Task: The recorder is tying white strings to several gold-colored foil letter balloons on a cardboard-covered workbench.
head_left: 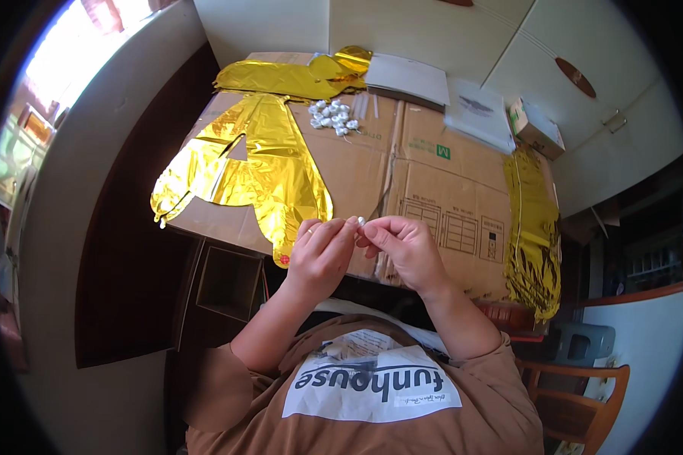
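My left hand (320,254) and my right hand (411,246) meet above the near edge of the cardboard. Between their fingertips is a small white bundle (361,221), like a little coil of string; both hands pinch it. Left of my hands lies a flat gold foil balloon (277,155) shaped like the letter A, its lower right leg ending close to my left hand. A heap of similar small white bundles (332,115) rests on the cardboard beyond, to the right of the balloon's top.
Flattened brown cardboard (364,174) covers the table. More gold foil (281,78) lies at the far left, and a fringed gold foil sheet (533,227) hangs over the right edge. White papers (408,78) and a small box (537,127) sit at the back. A wooden chair (584,402) stands lower right.
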